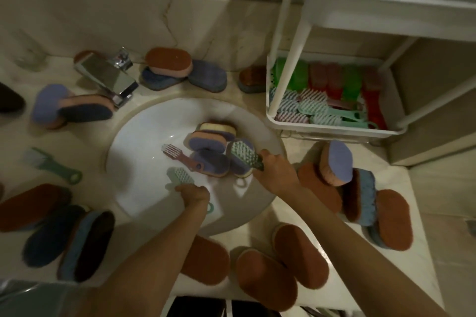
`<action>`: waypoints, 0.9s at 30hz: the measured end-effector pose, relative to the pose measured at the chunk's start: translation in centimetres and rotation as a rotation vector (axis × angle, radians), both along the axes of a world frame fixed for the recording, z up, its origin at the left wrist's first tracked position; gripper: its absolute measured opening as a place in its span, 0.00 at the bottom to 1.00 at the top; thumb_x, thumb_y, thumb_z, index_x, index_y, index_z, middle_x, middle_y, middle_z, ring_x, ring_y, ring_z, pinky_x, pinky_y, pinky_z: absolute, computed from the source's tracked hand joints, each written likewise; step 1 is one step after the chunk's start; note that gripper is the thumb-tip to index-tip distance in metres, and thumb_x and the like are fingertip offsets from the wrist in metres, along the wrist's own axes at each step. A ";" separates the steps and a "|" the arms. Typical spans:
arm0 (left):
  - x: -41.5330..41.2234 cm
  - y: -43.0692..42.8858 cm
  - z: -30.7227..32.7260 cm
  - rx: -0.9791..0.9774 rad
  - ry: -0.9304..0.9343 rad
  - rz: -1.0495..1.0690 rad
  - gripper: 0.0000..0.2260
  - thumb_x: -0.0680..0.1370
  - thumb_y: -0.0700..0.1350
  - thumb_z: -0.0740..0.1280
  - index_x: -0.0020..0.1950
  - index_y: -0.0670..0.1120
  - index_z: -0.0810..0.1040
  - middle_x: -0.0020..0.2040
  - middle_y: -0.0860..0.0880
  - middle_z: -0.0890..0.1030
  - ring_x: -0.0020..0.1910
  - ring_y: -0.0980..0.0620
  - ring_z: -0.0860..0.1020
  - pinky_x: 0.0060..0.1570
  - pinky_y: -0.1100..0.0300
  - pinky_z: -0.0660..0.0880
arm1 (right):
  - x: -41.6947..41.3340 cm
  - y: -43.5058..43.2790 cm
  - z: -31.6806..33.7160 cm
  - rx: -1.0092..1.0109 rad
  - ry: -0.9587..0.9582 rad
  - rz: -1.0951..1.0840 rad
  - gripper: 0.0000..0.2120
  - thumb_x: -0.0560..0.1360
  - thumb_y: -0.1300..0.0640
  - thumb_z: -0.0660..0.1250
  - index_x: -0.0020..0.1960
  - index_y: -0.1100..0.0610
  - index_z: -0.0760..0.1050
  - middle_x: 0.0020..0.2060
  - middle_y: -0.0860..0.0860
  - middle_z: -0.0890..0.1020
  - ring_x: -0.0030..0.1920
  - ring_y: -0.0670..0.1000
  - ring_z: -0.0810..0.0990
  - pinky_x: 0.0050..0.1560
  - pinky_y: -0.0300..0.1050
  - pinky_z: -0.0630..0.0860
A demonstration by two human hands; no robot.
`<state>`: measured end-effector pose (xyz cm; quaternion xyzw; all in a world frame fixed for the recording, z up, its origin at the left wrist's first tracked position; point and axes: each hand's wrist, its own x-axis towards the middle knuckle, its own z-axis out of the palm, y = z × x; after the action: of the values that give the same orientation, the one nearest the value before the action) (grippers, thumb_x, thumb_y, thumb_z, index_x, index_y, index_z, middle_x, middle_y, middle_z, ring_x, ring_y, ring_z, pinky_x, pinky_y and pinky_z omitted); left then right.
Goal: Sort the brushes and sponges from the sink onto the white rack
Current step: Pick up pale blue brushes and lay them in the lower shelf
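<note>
Marble worktop [322, 154] fills the frame, dim and crowded. Along the lower edge, brown sponges [283, 265] lie at centre, with darker blue ones [64, 244] at lower left.

Just above them both arms reach into the sink [144, 136] at mid-frame. Left hand [193, 194] has its grip closed on the handle of a pale green brush [180, 175], bristles up, over the basin's near side. Right hand [275, 170] has its grip closed on the handle of a darker green brush [243, 153], held above the sponge pile.

Still in the basin: a pink brush [180, 157] and several purple sponges [213, 149], one with a yellow layer.

Further up, more sponges sit around the tap [108, 77] at upper left, a stack stands at mid-right [337, 162], and a green brush [54, 165] lies at left on the worktop.

At upper right stands the rack [334, 134]. Its lower tray already holds rows of green and red scrubbers [329, 80] and several mint and pink brushes [316, 113].

The job looks partly done: brushes are well under way, and both held brushes should probably go to that tray next. No sponges show on the rack, so they appear largely unsorted.
</note>
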<state>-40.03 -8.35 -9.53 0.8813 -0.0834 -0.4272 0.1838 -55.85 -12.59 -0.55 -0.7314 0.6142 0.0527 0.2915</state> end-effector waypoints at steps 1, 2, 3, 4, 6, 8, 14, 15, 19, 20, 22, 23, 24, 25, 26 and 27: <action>-0.4 0.2 0.8 -0.043 0.013 0.024 0.31 0.81 0.39 0.57 0.75 0.34 0.39 0.76 0.36 0.54 0.74 0.39 0.59 0.71 0.53 0.58 | -0.1 0.2 0.3 -0.010 0.002 -0.004 0.22 0.76 0.55 0.61 0.67 0.62 0.64 0.59 0.63 0.76 0.60 0.63 0.75 0.57 0.52 0.72; -0.6 0.3 1.2 -0.073 -0.010 0.012 0.32 0.81 0.39 0.57 0.75 0.34 0.38 0.76 0.36 0.54 0.74 0.39 0.58 0.71 0.53 0.57 | -0.1 0.3 0.7 -0.016 0.003 -0.010 0.22 0.76 0.55 0.61 0.67 0.62 0.64 0.59 0.63 0.76 0.60 0.63 0.75 0.57 0.52 0.72; -0.7 0.2 2.3 -0.120 0.001 0.046 0.33 0.81 0.39 0.58 0.75 0.34 0.38 0.76 0.36 0.55 0.74 0.39 0.59 0.71 0.52 0.58 | -0.2 0.4 1.0 -0.021 0.005 -0.018 0.22 0.76 0.55 0.61 0.67 0.62 0.63 0.59 0.63 0.76 0.60 0.63 0.75 0.57 0.53 0.72; -0.7 0.0 2.9 -0.175 -0.002 0.074 0.34 0.80 0.39 0.59 0.74 0.33 0.38 0.75 0.35 0.57 0.73 0.38 0.61 0.70 0.52 0.60 | -0.4 0.5 1.4 -0.032 0.006 -0.029 0.22 0.76 0.55 0.61 0.67 0.62 0.63 0.59 0.63 0.76 0.60 0.63 0.75 0.57 0.53 0.72; -0.8 -0.4 4.7 -0.256 -0.014 0.143 0.35 0.79 0.41 0.61 0.74 0.32 0.41 0.73 0.33 0.62 0.70 0.36 0.66 0.67 0.49 0.64 | -1.1 0.7 2.3 -0.060 0.005 -0.049 0.23 0.75 0.56 0.61 0.67 0.63 0.62 0.58 0.63 0.77 0.59 0.63 0.76 0.55 0.53 0.73; -1.2 -1.1 7.2 -0.337 -0.029 0.173 0.33 0.79 0.41 0.62 0.75 0.32 0.44 0.71 0.33 0.65 0.68 0.36 0.68 0.64 0.49 0.67 | -2.1 0.7 3.2 -0.107 -0.020 -0.065 0.22 0.75 0.57 0.61 0.67 0.63 0.62 0.56 0.63 0.78 0.56 0.63 0.77 0.53 0.53 0.74; -5.4 -3.8 12.8 -0.587 0.007 0.020 0.20 0.76 0.39 0.62 0.66 0.36 0.62 0.60 0.42 0.72 0.59 0.45 0.73 0.57 0.54 0.71 | -6.9 0.0 6.3 -0.321 -0.005 -0.126 0.25 0.78 0.55 0.59 0.72 0.58 0.57 0.53 0.61 0.80 0.51 0.62 0.79 0.49 0.54 0.77; -6.4 -4.1 13.5 -0.608 0.076 0.019 0.20 0.77 0.40 0.62 0.67 0.37 0.62 0.60 0.42 0.72 0.58 0.45 0.74 0.58 0.53 0.72 | -8.0 -0.3 6.7 -0.356 0.012 -0.137 0.26 0.78 0.55 0.59 0.73 0.56 0.56 0.53 0.62 0.80 0.51 0.63 0.79 0.48 0.53 0.77; -10.2 -5.4 14.6 -0.637 0.356 0.045 0.17 0.77 0.39 0.63 0.65 0.37 0.69 0.54 0.41 0.76 0.51 0.43 0.76 0.45 0.53 0.77 | -12.6 -2.5 8.4 -0.418 0.095 -0.139 0.26 0.77 0.60 0.59 0.73 0.56 0.58 0.55 0.64 0.78 0.53 0.64 0.78 0.47 0.53 0.74; -11.2 -5.4 15.0 -0.629 0.421 0.045 0.13 0.78 0.38 0.63 0.61 0.37 0.71 0.50 0.42 0.76 0.47 0.45 0.76 0.38 0.56 0.75 | -13.6 -3.2 8.8 -0.409 0.103 -0.163 0.25 0.77 0.61 0.59 0.73 0.56 0.59 0.57 0.64 0.77 0.54 0.64 0.77 0.48 0.54 0.74; -13.2 -5.4 15.4 -0.596 0.524 0.015 0.02 0.78 0.35 0.62 0.50 0.39 0.72 0.41 0.44 0.75 0.39 0.49 0.75 0.30 0.62 0.73 | -15.3 -4.9 9.0 -0.380 0.124 -0.213 0.25 0.76 0.62 0.58 0.72 0.56 0.60 0.58 0.65 0.76 0.56 0.65 0.77 0.52 0.56 0.74; -14.1 -5.4 15.7 -0.580 0.547 -0.011 0.04 0.78 0.34 0.62 0.45 0.41 0.72 0.38 0.45 0.74 0.35 0.51 0.74 0.27 0.64 0.73 | -15.9 -5.7 8.9 -0.364 0.136 -0.227 0.24 0.77 0.63 0.58 0.72 0.57 0.60 0.58 0.65 0.76 0.57 0.65 0.76 0.53 0.56 0.74; -14.9 -5.5 16.1 -0.575 0.577 -0.028 0.05 0.78 0.33 0.62 0.43 0.41 0.71 0.37 0.46 0.74 0.34 0.52 0.74 0.25 0.66 0.73 | -16.3 -6.4 8.8 -0.346 0.154 -0.236 0.23 0.77 0.63 0.57 0.72 0.56 0.60 0.59 0.65 0.76 0.58 0.65 0.76 0.54 0.56 0.74; -15.7 -5.7 16.2 -0.574 0.592 -0.053 0.04 0.78 0.33 0.62 0.45 0.41 0.71 0.37 0.45 0.75 0.34 0.52 0.74 0.25 0.66 0.74 | -16.6 -7.1 8.7 -0.329 0.172 -0.233 0.23 0.78 0.63 0.56 0.72 0.56 0.60 0.60 0.65 0.75 0.59 0.65 0.76 0.55 0.56 0.74; -16.3 -6.0 16.4 -0.577 0.612 -0.061 0.03 0.78 0.33 0.62 0.48 0.40 0.71 0.40 0.44 0.76 0.35 0.50 0.75 0.29 0.64 0.75 | -16.8 -7.8 8.5 -0.311 0.196 -0.219 0.22 0.78 0.63 0.56 0.71 0.56 0.60 0.61 0.64 0.75 0.60 0.64 0.75 0.56 0.56 0.73; -16.9 -6.3 16.3 -0.585 0.622 -0.073 0.03 0.78 0.34 0.62 0.50 0.40 0.71 0.44 0.42 0.76 0.38 0.48 0.76 0.34 0.62 0.76 | -16.8 -8.5 8.4 -0.301 0.225 -0.200 0.21 0.78 0.63 0.55 0.71 0.57 0.61 0.61 0.64 0.74 0.60 0.64 0.75 0.57 0.55 0.73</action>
<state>-56.91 -14.68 6.81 0.6178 -0.1728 -0.6371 0.4273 -72.69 -21.13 7.84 -0.6915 0.7135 0.0125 0.1122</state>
